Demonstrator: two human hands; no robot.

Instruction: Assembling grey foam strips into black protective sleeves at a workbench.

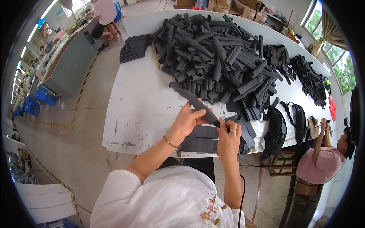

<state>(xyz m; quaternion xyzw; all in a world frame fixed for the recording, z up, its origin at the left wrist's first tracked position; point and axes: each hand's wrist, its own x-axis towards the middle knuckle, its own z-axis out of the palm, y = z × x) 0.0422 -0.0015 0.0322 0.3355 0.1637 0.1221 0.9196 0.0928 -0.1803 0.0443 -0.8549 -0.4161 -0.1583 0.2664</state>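
Observation:
Between my two hands, above the near part of the white table [129,100], is a dark grey fabric strip [194,101], slanting away to the far left. My left hand [189,117] grips it near the middle, fingers wrapped about it with the thumb on top. My right hand [229,137], with a ring on one finger, pinches the near end; the fingertips partly hide that end. Flat dark pieces [199,138] lie on the table under and between my hands. Just beyond is a big heap of rolled dark strips [213,57].
A neat stack of strips [134,48] and a wooden stick [156,56] lie far left of the heap. More dark pieces [310,78] and black bags [276,127] are to the right. A person in pink [319,163] sits at the right; another person [104,17] sits far left.

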